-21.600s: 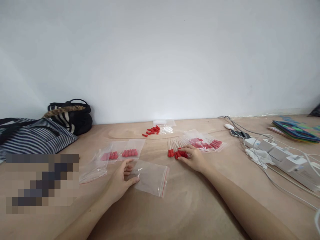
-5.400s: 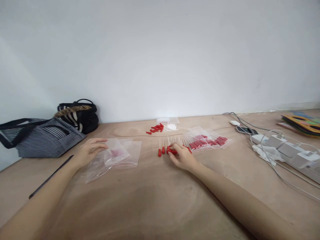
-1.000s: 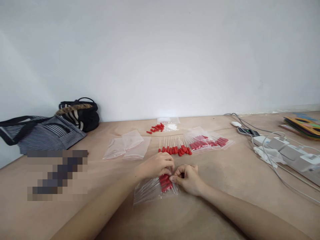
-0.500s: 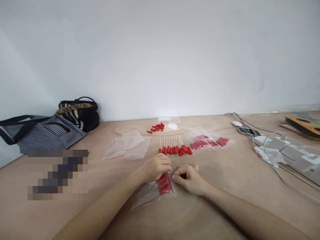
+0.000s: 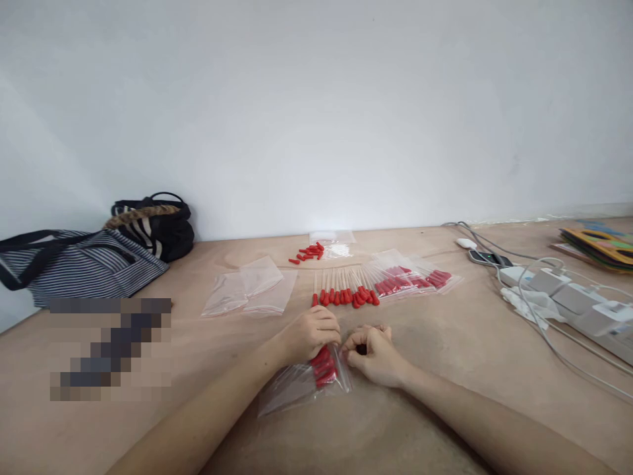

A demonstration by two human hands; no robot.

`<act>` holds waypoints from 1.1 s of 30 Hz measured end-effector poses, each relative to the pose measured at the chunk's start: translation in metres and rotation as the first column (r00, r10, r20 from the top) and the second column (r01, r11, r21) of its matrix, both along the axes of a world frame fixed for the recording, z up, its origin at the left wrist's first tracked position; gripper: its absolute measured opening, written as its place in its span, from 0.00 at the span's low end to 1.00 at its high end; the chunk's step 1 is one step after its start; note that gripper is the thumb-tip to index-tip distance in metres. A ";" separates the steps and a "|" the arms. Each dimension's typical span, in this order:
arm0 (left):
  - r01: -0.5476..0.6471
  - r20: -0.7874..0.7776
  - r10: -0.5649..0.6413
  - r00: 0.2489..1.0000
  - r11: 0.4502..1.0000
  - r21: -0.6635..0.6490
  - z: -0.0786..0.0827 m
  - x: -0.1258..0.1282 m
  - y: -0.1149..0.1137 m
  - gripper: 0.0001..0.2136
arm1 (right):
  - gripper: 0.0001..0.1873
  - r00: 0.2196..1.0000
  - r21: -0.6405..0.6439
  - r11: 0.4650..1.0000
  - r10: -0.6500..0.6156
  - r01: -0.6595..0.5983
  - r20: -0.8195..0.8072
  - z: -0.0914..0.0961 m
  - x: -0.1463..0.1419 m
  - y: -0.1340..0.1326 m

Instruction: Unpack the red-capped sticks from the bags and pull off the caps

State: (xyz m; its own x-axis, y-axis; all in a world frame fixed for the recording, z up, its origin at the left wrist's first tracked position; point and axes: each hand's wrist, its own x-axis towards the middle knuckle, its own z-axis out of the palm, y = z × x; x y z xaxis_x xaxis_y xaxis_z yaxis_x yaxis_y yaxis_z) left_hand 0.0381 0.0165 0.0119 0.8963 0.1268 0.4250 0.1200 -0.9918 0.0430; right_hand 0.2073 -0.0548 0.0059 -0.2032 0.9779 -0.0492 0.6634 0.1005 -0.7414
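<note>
A clear zip bag [image 5: 297, 389] holding several red-bulbed droppers lies on the wooden table in front of me. My left hand [image 5: 310, 333] pinches the bag's top edge from the left, fingers closed. My right hand [image 5: 373, 353] pinches the same edge from the right, fingers curled. A row of loose red-bulbed droppers [image 5: 345, 293] lies just beyond my hands. Filled bags of droppers [image 5: 413, 280] sit to their right. Empty clear bags [image 5: 250, 293] lie to the left.
Loose red caps [image 5: 307, 253] and a small clear bag lie near the wall. A striped bag [image 5: 74, 267] and a black handbag [image 5: 151, 227] stand at the left. Power strips, chargers and cables [image 5: 558, 293] run along the right, with coloured folders [image 5: 596, 244] behind.
Over the last second my hands stayed pinched on the bag's top edge; the bag's lower end swung slightly toward me and left. Earlier the hands were apart at the loose droppers and empty bags.
</note>
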 end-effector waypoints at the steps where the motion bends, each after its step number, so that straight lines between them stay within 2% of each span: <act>1: 0.011 0.019 -0.011 1.000 1.000 0.000 -0.001 0.000 0.000 0.16 | 0.09 1.000 0.004 1.000 -0.008 0.008 -0.003 0.000 0.000 0.000; 6: 0.007 0.049 -0.005 0.999 0.999 -0.033 -0.001 -0.001 0.000 0.16 | 0.08 0.999 0.012 0.999 -0.047 0.047 0.009 -0.001 -0.002 0.000; 13: -0.026 0.030 0.028 0.999 0.999 -0.041 -0.002 0.001 -0.001 0.18 | 0.10 0.998 0.052 0.999 0.008 -0.010 0.056 -0.004 -0.001 0.001; 22: -0.010 0.002 0.010 1.000 0.993 -0.115 0.002 -0.001 0.002 0.17 | 0.11 0.998 0.021 0.998 -0.067 0.067 0.001 -0.006 -0.001 0.002; 30: 0.003 0.048 -0.004 0.999 1.000 0.008 -0.001 0.003 -0.004 0.17 | 0.10 0.990 -0.003 0.990 -0.142 0.142 0.021 -0.005 -0.006 0.003; 33: 0.025 0.116 -0.027 0.993 1.000 0.018 0.002 0.003 -0.001 0.16 | 0.10 0.979 0.005 0.980 -0.199 0.199 0.049 -0.003 -0.008 0.005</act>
State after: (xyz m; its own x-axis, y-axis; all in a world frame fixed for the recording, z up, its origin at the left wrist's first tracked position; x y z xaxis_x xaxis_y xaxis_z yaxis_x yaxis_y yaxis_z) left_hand 0.0407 0.0153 0.0137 0.8436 0.0962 0.5284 0.0889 -0.9953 0.0392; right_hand 0.1991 -0.0498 0.0027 -0.0017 0.9985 -0.0545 0.7058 -0.0374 -0.7074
